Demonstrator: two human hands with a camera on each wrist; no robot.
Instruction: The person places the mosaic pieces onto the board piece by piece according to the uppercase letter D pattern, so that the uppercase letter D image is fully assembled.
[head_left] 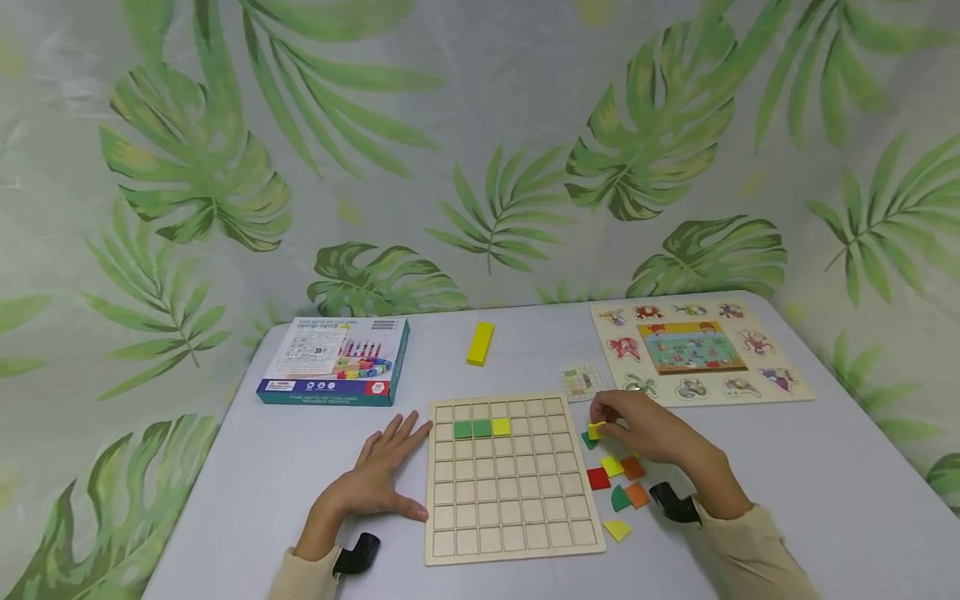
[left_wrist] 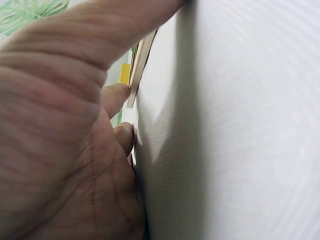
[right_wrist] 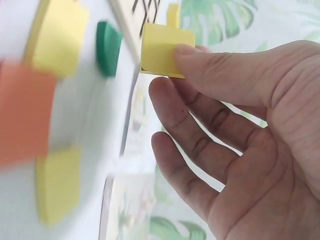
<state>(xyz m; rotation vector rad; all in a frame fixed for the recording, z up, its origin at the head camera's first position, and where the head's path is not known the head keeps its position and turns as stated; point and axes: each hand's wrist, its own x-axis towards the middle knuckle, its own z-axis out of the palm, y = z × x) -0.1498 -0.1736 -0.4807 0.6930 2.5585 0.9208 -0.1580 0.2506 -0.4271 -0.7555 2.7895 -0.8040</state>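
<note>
A wooden grid board (head_left: 517, 483) lies flat on the table, with two green square tiles (head_left: 472, 428) and one yellow square tile (head_left: 501, 427) side by side in its second row. My left hand (head_left: 378, 477) rests with fingers spread at the board's left edge, thumb and fingertips right at the rim. Beyond the board's right edge, my right hand (head_left: 641, 427) pinches a yellow square tile (right_wrist: 162, 49) between thumb and finger. Under that hand lie a green tile (head_left: 588, 440), a yellow tile (head_left: 612, 466), a red tile (head_left: 598, 478) and orange tiles (head_left: 636, 495).
A small pattern card (head_left: 582, 382) lies behind the board's right corner. Farther back are a yellow block (head_left: 481, 343), a boxed toy set (head_left: 335, 362) at left and a sea-animal puzzle board (head_left: 697, 354) at right. A yellow tile (head_left: 617, 530) sits near the board's front right corner.
</note>
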